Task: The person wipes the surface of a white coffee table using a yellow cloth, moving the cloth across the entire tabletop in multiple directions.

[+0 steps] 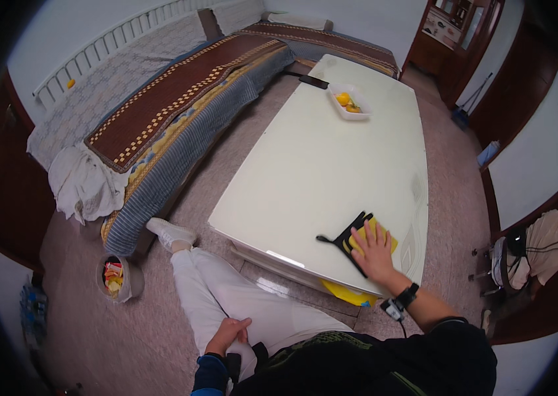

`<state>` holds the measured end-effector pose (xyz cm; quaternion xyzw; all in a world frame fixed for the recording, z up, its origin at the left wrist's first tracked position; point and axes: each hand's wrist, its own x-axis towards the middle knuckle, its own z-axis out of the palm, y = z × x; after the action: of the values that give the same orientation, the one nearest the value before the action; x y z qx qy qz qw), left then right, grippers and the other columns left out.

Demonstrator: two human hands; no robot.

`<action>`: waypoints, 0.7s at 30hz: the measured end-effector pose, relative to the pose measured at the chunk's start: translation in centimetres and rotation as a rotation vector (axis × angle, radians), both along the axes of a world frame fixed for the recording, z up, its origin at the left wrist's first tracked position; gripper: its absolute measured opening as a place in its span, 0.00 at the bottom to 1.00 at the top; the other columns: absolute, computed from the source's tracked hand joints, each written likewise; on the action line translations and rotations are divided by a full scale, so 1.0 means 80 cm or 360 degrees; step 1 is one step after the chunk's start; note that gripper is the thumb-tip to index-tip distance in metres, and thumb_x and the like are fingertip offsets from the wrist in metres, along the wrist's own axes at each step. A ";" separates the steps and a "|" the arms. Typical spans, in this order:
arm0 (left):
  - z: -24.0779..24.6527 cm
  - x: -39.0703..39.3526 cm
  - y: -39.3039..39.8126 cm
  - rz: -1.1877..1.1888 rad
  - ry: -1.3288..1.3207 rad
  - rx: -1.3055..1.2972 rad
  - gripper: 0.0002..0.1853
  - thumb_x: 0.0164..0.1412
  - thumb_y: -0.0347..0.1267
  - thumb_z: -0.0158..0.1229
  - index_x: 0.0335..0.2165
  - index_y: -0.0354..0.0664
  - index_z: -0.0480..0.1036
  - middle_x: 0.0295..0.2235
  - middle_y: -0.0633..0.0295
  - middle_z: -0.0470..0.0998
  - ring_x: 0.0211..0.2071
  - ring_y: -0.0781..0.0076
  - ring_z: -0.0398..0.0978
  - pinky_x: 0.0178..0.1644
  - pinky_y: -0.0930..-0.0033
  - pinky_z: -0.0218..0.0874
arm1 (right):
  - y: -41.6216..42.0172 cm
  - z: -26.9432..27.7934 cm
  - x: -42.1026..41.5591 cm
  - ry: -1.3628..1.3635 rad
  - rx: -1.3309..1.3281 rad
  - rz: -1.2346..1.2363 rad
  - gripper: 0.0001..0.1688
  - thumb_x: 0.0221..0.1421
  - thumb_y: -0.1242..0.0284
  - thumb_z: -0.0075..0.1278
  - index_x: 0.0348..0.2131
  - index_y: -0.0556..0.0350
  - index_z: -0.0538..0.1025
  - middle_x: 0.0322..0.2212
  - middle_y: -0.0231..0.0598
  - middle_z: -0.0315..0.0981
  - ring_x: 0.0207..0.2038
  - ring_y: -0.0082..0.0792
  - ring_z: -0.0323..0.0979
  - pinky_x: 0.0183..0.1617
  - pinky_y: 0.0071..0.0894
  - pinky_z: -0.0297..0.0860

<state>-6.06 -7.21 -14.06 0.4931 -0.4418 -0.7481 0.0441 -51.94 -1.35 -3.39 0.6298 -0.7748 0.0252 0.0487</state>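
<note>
My right hand (374, 251) lies with spread fingers on a folded yellow cloth (387, 238) near the close right end of the white coffee table (308, 188). Partly beneath the cloth is a black item (349, 236) that looks like fabric, with a loop at its left corner. My left hand (232, 332) rests on my lap with its fingers curled; whether it holds anything I cannot tell. Farther up the table stands a white plastic tray (353, 117) with yellow-orange fruits (343, 98) in it. A black flat object (314, 81) lies by the table's left edge.
Left of the table runs a sofa with a brown mat (160, 99) and striped blue cover. A waste bin (135, 282) with wrappers stands near my foot. Something yellow (348, 293) sticks out beneath the table's near edge. To the right is a stool-like seat (504, 267) with clothes on it.
</note>
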 end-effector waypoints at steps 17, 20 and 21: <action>0.010 -0.002 -0.006 -0.0056 0.0034 0.0016 0.28 0.59 0.46 0.59 0.11 0.38 0.74 0.12 0.60 0.74 0.14 0.74 0.70 0.22 0.75 0.60 | -0.122 0.022 -0.028 -0.0099 0.0147 0.0583 0.32 0.62 0.53 0.40 0.64 0.27 0.58 0.67 0.40 0.43 0.68 0.54 0.39 0.67 0.68 0.37; 0.011 -0.005 -0.011 -0.0121 0.0009 0.0023 0.29 0.60 0.47 0.57 0.10 0.38 0.74 0.11 0.61 0.73 0.14 0.75 0.69 0.22 0.75 0.60 | -0.169 0.015 -0.060 -0.0053 0.0169 0.0290 0.32 0.63 0.55 0.39 0.64 0.28 0.57 0.67 0.39 0.43 0.68 0.52 0.40 0.67 0.67 0.38; 0.014 -0.007 -0.014 -0.0142 0.0009 0.0036 0.29 0.60 0.47 0.57 0.10 0.38 0.74 0.11 0.61 0.73 0.14 0.75 0.69 0.22 0.75 0.60 | -0.183 0.010 -0.076 -0.0051 0.0145 0.0197 0.32 0.64 0.55 0.39 0.64 0.28 0.56 0.67 0.38 0.43 0.68 0.51 0.40 0.67 0.67 0.38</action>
<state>-6.61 -8.34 -12.90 0.4713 -0.4548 -0.7557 0.0063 -58.03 -15.96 -2.58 0.6777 -0.7353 0.0029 0.0059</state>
